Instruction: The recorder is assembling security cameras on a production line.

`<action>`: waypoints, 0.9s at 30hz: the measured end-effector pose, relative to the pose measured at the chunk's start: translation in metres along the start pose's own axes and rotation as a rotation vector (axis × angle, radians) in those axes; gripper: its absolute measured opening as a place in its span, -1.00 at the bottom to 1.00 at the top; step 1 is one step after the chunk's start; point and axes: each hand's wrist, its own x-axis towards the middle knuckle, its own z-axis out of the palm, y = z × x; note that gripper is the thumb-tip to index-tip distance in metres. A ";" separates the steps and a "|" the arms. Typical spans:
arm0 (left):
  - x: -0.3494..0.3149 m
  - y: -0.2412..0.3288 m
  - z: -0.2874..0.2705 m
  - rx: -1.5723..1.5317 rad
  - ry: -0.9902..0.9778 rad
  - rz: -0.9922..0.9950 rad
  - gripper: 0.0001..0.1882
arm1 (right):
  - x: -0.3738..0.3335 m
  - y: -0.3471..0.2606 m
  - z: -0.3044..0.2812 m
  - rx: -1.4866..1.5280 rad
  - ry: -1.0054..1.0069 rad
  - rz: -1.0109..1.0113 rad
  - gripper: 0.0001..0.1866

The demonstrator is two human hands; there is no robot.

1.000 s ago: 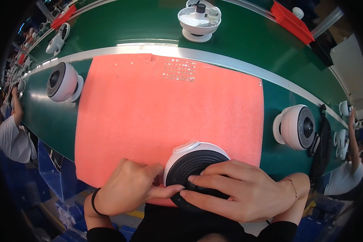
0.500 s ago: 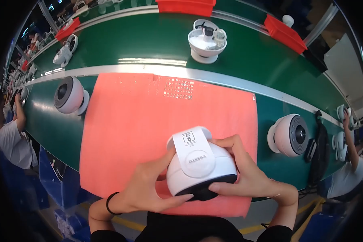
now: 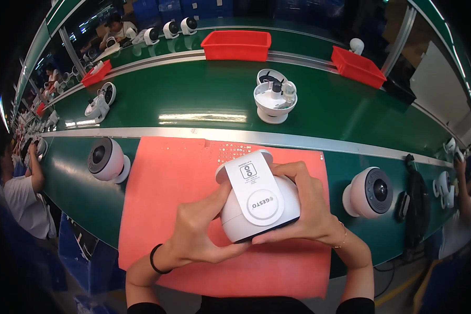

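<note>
A white, ball-shaped device [image 3: 290,201] is held in both hands over the near half of a pink foam mat [image 3: 162,209]; whether it touches the mat cannot be told. Its flat white bracket [image 3: 239,184], bearing dark printing, faces up, and a dark rim shows along its lower edge. The fingers of the left hand [image 3: 199,225] are clamped on its left side, thumb low by the rim. Those of the right hand [image 3: 309,209] grip the opposite side, with that thumb also along the lower edge. A black band [image 3: 154,259] circles the left wrist, a thin bracelet [image 3: 344,235] the right.

Small metallic pieces [image 3: 235,150] sit in rows near the mat's far edge. On the green bench [image 3: 60,175], one similar device [image 3: 107,159] stands left of the mat and another [image 3: 371,192] to the right. Beyond a metal rail [image 3: 167,134] stands an opened white unit [image 3: 275,102], with a red bin [image 3: 235,46] farther back.
</note>
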 end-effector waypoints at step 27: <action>0.119 -0.081 0.084 -1.356 0.711 -0.082 -0.22 | 0.033 0.049 -0.004 -0.138 0.543 -0.242 -0.05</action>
